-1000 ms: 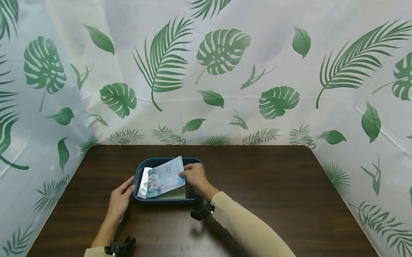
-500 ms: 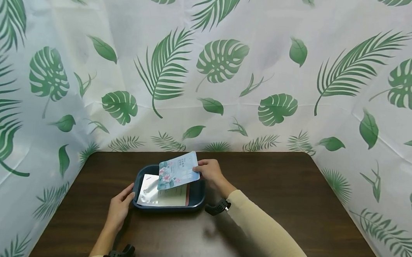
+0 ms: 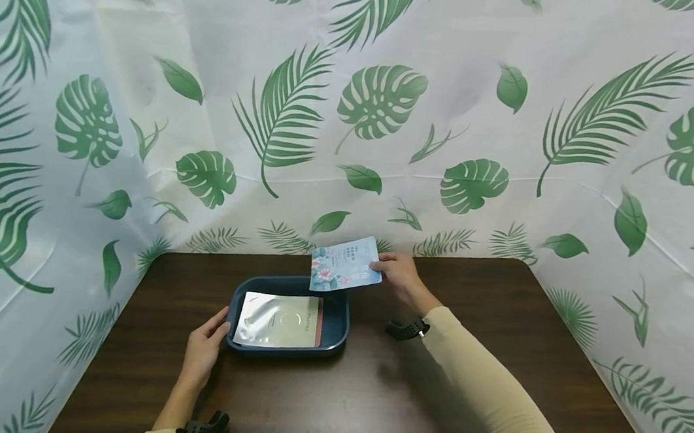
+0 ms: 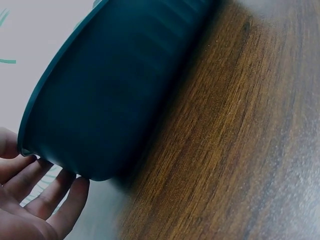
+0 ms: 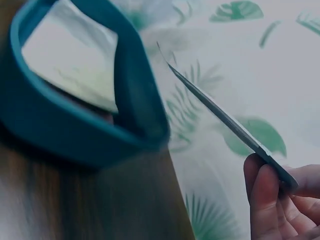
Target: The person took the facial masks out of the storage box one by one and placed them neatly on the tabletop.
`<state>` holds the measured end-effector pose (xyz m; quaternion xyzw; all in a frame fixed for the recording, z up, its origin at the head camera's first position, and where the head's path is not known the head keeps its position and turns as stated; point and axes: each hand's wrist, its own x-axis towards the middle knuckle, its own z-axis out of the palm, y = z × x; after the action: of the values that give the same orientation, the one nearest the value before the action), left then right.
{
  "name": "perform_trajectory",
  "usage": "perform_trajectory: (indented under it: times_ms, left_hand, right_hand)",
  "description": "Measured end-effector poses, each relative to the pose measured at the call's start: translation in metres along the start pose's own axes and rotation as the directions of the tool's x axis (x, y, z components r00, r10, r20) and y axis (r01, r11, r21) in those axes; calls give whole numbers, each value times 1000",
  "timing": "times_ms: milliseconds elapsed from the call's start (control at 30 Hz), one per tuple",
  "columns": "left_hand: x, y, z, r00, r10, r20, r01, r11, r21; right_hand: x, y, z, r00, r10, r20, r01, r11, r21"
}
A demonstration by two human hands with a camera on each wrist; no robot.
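Note:
My right hand (image 3: 402,277) pinches a light blue flower-printed sachet (image 3: 346,265) by its right edge, above the back right of a dark blue plastic basin (image 3: 286,353). Edge-on in the right wrist view, the sachet (image 5: 220,112) sits between thumb and fingers. A silvery, pale sachet (image 3: 277,321) with a pink strip lies flat inside the basin. At the basin's left side, my left hand (image 3: 203,348) holds the rim. The left wrist view has the thumb at the rim and the fingertips against the outer wall of the basin (image 4: 100,95).
The basin stands on a dark wood-grain table (image 3: 481,354), toward its back left. Behind and beside the table hangs a white cloth (image 3: 415,37) with green leaf prints. Each wrist wears a black band, such as the right wristband (image 3: 407,328).
My right hand has lifted the light blue sachet off the silvery one and carried it up and to the right. The silvery sachet is now uncovered. My left hand stays at the basin's rim.

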<state>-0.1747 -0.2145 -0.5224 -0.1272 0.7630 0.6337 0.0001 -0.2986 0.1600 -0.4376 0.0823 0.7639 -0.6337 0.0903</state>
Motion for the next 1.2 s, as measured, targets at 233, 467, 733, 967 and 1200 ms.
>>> perform_trajectory:
  times_ms: [233, 467, 733, 967, 1200]
  left_hand:
    - [0, 0, -1, 1000, 4, -2, -4, 1000, -5]
    - [1, 0, -1, 1000, -2, -2, 2, 1000, -11]
    - [1, -1, -1, 1000, 1, -18, -1, 1000, -1]
    - [0, -2, 0, 1000, 4, -13, -5, 1000, -13]
    - [1, -2, 0, 1000, 7, -25, -7, 1000, -14]
  right_hand:
    - [11, 9, -34, 1000, 22, -10, -22, 1000, 3]
    - [23, 23, -56, 998, 37, -53, -35, 999, 23]
    - [34, 45, -69, 995, 53, -80, -49, 997, 62]
    - [44, 62, -70, 992, 74, -106, -66, 995, 81]
    - [52, 76, -71, 991, 41, -129, -45, 999, -22]
